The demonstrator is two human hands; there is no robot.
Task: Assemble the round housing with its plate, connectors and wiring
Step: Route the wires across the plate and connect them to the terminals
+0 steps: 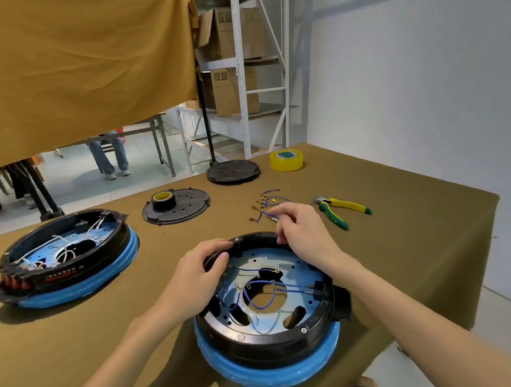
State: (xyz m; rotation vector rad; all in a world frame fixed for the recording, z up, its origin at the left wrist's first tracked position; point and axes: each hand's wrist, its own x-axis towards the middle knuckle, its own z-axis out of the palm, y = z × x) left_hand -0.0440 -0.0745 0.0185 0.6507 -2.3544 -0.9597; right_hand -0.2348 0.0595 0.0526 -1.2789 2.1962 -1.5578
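Observation:
A round black housing [266, 346] with a blue wrapped base sits at the table's near edge. Its blue-tinted metal plate [298, 276] carries several blue wires with brass terminals. My left hand [198, 274] grips the housing's far-left rim, thumb over the edge. My right hand [300, 231] hovers over the far rim and pinches a thin metal tool or terminal [274, 219] joined to a loose blue wire [261, 215]. More loose blue wires with brass connectors [266, 200] lie just beyond.
A second housing [66, 258] with white wiring stands at the left. Behind are a black cover plate [186, 211] with a tape roll [163, 200] on it, a black disc [233, 171], yellow tape [286, 160] and yellow-green pliers [339, 207]. The table's right edge is close.

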